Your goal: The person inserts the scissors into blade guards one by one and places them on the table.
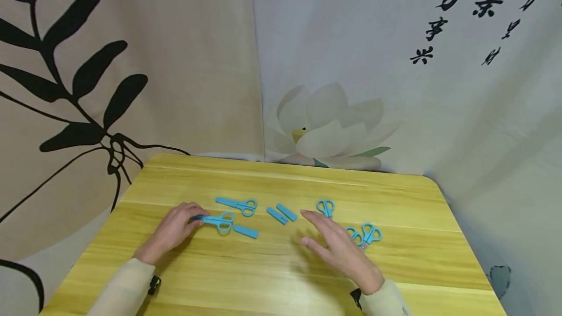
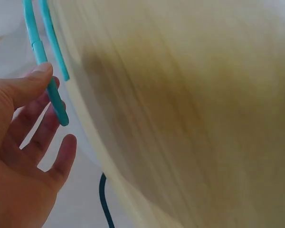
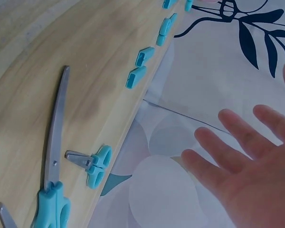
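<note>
Pale sleeves (image 1: pixel 125 286) cross the near part of the wood-grained surface (image 1: pixel 246 277), a black clip (image 1: pixel 154 285) showing at the left cuff. Left hand (image 1: pixel 175 228), toward the surface's left edge: thumb and fingers pinch the covered blade end of blue scissors (image 1: pixel 212 220), the remaining fingers loosely bent; the handles point toward the right edge. A single blue cover (image 1: pixel 246 231) lies just beside those handles. Toward the far edge lie sheathed scissors (image 1: pixel 227 202) and, side by side, two loose covers (image 1: pixel 281 213). Right hand (image 1: pixel 338 247), above the right half of the surface: fingers extended and spread, holding nothing. Near it, toward the right edge, lie three bare-bladed scissors (image 3: pixel 53 156), one of them closer to the far edge. Printed cloth (image 1: pixel 210 62) hangs behind the far edge.
</note>
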### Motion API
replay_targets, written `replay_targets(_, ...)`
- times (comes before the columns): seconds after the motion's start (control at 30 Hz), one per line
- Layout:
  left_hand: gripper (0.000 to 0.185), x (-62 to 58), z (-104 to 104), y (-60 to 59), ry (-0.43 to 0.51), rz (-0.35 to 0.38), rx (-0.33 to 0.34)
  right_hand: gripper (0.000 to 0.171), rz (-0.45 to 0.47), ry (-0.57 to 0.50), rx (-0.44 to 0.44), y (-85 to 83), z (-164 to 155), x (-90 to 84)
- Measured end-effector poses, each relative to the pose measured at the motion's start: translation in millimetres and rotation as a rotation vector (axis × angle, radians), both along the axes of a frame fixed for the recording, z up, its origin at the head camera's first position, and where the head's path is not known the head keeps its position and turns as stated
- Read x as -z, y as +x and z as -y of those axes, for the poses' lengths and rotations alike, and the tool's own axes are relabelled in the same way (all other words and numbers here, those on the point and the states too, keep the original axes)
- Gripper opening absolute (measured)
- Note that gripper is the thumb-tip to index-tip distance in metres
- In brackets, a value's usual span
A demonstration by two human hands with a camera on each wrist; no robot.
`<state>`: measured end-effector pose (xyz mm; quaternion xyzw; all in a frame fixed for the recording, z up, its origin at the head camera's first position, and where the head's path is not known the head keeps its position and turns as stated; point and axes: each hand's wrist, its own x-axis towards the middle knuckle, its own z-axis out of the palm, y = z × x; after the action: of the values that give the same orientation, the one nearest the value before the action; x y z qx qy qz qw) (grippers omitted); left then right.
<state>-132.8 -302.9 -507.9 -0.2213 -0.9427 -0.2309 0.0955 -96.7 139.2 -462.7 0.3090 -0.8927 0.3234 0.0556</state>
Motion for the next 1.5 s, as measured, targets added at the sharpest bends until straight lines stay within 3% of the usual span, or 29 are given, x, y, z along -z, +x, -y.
replay_targets(0.3,0.021,12.8,-8.8,-5.3,-0.062,0.038,0.024,0.064,0.018,0.011,0.020,3.5,-0.8,6.8)
replay_targets(0.67,0.020,4.1,-28.2,-9.9,-0.065,0.064,0.045,0.068,0.043,0.002,0.056,4.2,-6.4,7.1)
replay_targets(1.03,0.028,2.3,-28.1,-7.7,-0.009,0.151,0.038,0.063,0.022,0.026,0.075,7.7,-18.1,8.5)
replay_targets(1.27,0.044,-3.1,-37.1,4.1,0.021,0.044,0.008,0.061,-0.012,0.046,0.113,9.5,-36.2,9.7)
replay_targets(1.5,0.049,-11.5,-60.5,20.8,0.077,0.040,0.022,0.059,-0.019,0.045,0.141,7.4,-57.2,14.8)
